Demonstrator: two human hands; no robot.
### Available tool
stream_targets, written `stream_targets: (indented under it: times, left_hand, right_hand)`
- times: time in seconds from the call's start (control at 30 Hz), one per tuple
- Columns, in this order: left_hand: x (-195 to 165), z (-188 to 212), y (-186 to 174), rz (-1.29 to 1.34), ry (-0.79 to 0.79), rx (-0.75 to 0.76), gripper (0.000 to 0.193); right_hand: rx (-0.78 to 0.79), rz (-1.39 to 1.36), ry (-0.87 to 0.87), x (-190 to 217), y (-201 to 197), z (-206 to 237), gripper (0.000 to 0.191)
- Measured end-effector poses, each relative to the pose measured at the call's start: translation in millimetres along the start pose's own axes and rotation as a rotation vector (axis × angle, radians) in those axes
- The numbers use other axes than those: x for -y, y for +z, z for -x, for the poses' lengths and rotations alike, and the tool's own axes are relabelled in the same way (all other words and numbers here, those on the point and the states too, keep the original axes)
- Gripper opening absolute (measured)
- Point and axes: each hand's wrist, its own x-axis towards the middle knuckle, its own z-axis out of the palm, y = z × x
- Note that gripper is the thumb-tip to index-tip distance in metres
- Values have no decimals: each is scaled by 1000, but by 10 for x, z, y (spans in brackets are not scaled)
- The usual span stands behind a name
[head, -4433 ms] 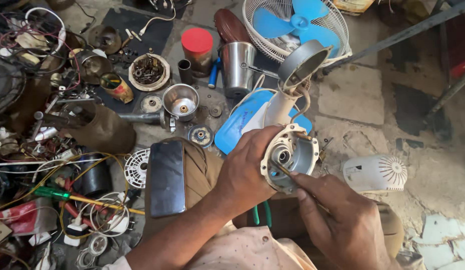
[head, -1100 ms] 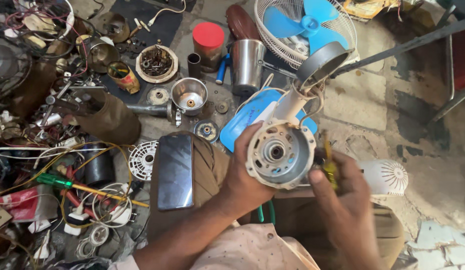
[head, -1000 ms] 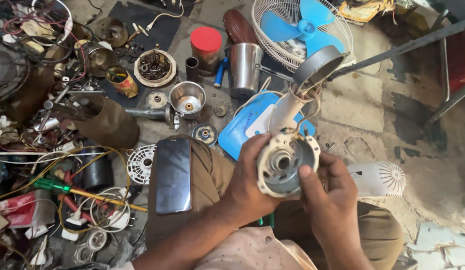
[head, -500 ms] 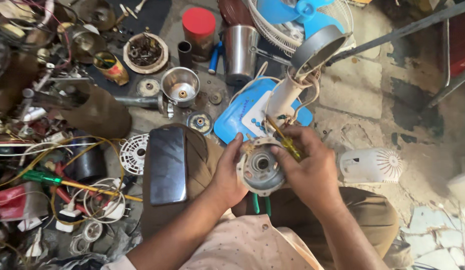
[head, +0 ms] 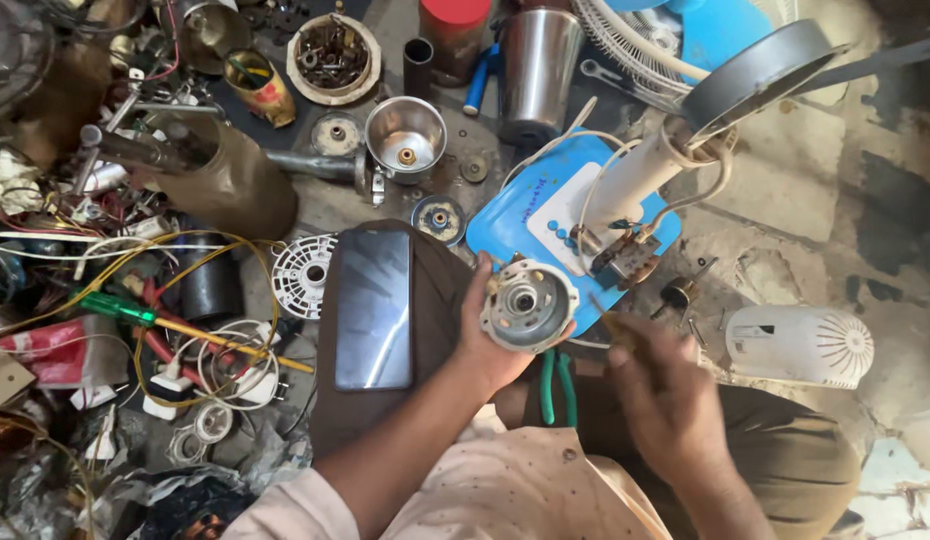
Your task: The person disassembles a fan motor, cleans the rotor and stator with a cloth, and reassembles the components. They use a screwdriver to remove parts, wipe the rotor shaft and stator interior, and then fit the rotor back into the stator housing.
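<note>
Left hand (head: 490,335) has a closed grip on a small round motor housing (head: 528,305), held up over the lap, open face toward the camera, just in front of the blue fan base (head: 515,225). Right hand (head: 660,385) is blurred beside the housing, not touching it; it seems to pinch a thin yellowish tool (head: 607,322), likely a screwdriver, but I cannot tell the grip for sure.

Progress, judged from layout: the fan is well into teardown. The motor housing is off the body, and the white neck (head: 640,175) with loose wires and a switch block (head: 625,260) lies across the blue base. A white grille cap (head: 800,345) sits apart on the floor to the right. No rotor or shaft is seen in the housing, only the centre bearing hole. Refitting is not yet shown.

A phone (head: 373,308) lies face up on the left knee. Green-handled pliers (head: 557,385) rest on the lap. A steel cup (head: 405,135) and tangled wires (head: 135,290) clutter the floor on the left.
</note>
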Motion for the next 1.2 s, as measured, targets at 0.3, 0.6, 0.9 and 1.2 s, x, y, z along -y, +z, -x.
stream_targets:
  times: [0.3, 0.6, 0.9, 1.2]
  left_hand:
    - [64, -96, -204, -27, -78, -38, 62]
    - [30, -112, -293, 42, 12, 25, 48]
    - [22, -97, -257, 20, 21, -34, 51]
    - [-11, -123, -390, -6, -2, -27, 51]
  right_hand:
    - [276, -207, 219, 18, 210, -16, 47]
    - [327, -256, 189, 58, 319, -113, 44]
    - [436, -496, 520, -37, 405, -141, 45]
    - [292, -244, 220, 85, 469, -189, 39]
